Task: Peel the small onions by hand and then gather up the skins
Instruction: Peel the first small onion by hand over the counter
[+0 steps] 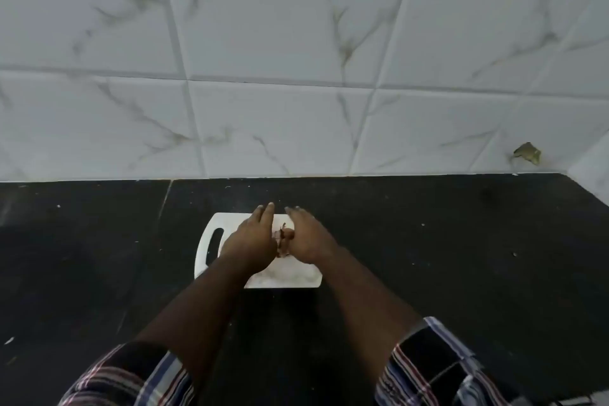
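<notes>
head view: a white cutting board (211, 260) lies on a black countertop (461, 257) in the lower middle of the frame, its handle slot toward the left edge of the board. both hands are over the board, backs up, side by side. the left hand (252, 237) sits left of centre with its fingers stretched forward and lying flat, tips reaching the far edge of the board. the right hand (308, 236) is just right of it, fingers likewise extended forward and angled slightly left. neither hand is curled round anything that shows; both look released and flat, cupping inward toward each other.

between the two hands, in the narrow gap at the middle of the board, lies a small heap of reddish-brown onion skins (284, 236). both hands are right beside the heap, their inner edges at or against it, though the exact contact is hidden. whether any peeled onions lie under the hands cannot be told. the near strip of the board below the hands shows bare and slightly smeared.

checked sleeves (425, 362) show at the lower corners of the frame. the upper half is a white marble-pattern tiled wall (296, 43), with a small greenish-brown mark (527, 153) at the right, just above the counter line.
</notes>
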### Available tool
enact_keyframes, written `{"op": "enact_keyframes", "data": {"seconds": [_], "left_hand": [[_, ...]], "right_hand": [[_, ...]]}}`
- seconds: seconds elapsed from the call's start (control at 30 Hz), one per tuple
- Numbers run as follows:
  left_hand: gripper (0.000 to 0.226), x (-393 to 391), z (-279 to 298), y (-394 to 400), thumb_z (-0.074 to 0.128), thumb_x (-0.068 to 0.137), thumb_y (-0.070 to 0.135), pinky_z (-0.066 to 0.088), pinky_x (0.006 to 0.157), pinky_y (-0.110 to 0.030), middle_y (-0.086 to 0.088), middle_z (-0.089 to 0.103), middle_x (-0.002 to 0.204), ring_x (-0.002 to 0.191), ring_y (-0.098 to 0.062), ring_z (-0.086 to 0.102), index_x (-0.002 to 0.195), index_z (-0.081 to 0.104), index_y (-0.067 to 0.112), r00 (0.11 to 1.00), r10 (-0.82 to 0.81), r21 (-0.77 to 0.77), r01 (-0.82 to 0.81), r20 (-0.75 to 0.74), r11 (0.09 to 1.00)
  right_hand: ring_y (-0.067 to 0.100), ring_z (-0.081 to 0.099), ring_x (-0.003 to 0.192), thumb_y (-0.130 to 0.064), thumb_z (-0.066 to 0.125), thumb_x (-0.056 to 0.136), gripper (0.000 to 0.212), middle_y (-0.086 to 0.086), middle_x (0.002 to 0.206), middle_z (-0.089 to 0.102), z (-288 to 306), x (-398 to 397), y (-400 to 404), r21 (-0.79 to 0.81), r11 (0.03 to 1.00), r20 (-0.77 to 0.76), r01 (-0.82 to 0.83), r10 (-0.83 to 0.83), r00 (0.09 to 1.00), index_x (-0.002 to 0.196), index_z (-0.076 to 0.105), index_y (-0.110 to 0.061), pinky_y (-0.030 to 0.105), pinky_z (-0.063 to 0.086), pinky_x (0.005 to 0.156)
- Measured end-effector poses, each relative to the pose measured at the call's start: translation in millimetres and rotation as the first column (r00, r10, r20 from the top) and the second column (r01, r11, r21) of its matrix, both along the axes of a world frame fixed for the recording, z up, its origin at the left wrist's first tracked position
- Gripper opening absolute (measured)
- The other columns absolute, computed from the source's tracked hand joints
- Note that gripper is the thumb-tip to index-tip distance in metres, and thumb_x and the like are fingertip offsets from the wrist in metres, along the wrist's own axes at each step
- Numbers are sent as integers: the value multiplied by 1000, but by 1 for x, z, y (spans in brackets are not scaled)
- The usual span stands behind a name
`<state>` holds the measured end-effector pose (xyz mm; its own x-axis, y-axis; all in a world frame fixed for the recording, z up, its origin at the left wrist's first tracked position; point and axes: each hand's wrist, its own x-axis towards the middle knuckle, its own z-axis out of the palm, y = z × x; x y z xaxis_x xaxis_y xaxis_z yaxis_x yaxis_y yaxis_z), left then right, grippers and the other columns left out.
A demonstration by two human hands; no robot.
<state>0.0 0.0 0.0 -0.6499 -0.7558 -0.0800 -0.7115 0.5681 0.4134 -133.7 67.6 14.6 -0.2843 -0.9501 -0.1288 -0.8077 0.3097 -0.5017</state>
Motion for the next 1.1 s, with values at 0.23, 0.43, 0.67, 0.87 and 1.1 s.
{"op": "enact_keyframes", "data": {"seconds": [0.23, 0.43, 0.67, 0.87, 1.1], "left_hand": [[67, 2, -19, -7, 48, 101, 22, 43, 104, -39, -12, 56, 139, 124, -29, 55, 160, 16, 17, 999, 48, 189, -43, -22, 981], [45, 13, -16, 5, 48, 96, 5, 34, 86, -12, 4, 67, 114, 108, -15, 60, 140, 51, 12, 941, 258, 253, -201, -218, 946], [41, 26, -30, 20, 61, 85, -3, 41, 90, -16, 7, 62, 115, 108, -9, 55, 124, 66, 9, 816, 453, 328, -344, -360, 880], [59, 35, -30, 14, 69, 85, 4, 41, 110, -32, -2, 53, 138, 126, -15, 51, 142, 54, 11, 855, 446, 337, -351, -265, 874], [36, 36, -32, -6, 65, 94, 23, 41, 94, -25, -8, 62, 124, 126, -27, 54, 128, 63, 9, 901, 398, 315, -333, -172, 889]], "right_hand": [[23, 59, 106, -17, 71, 79, 45, 5, 124, 56, -32, 8, 1, 91, 996, 60, -6, 0, 998, 122, 55, -16, 43, 52, 92], [19, 66, 85, -22, 77, 67, 44, 4, 105, 63, -62, 3, -3, 5, 998, 214, 68, -68, 974, 102, 50, -23, 45, 58, 75], [15, 52, 109, -26, 85, 72, 75, 1, 127, 41, -72, -8, 12, -82, 980, 324, 181, -146, 935, 137, 47, -20, 21, 40, 90], [22, 51, 125, -22, 89, 69, 92, 10, 137, 47, -80, -14, 16, -96, 984, 367, 150, -105, 924, 147, 42, -18, 26, 40, 104], [15, 63, 108, -36, 84, 76, 68, -2, 125, 64, -75, -9, 8, -54, 971, 479, 234, -181, 859, 135, 52, -22, 26, 46, 90]]}}
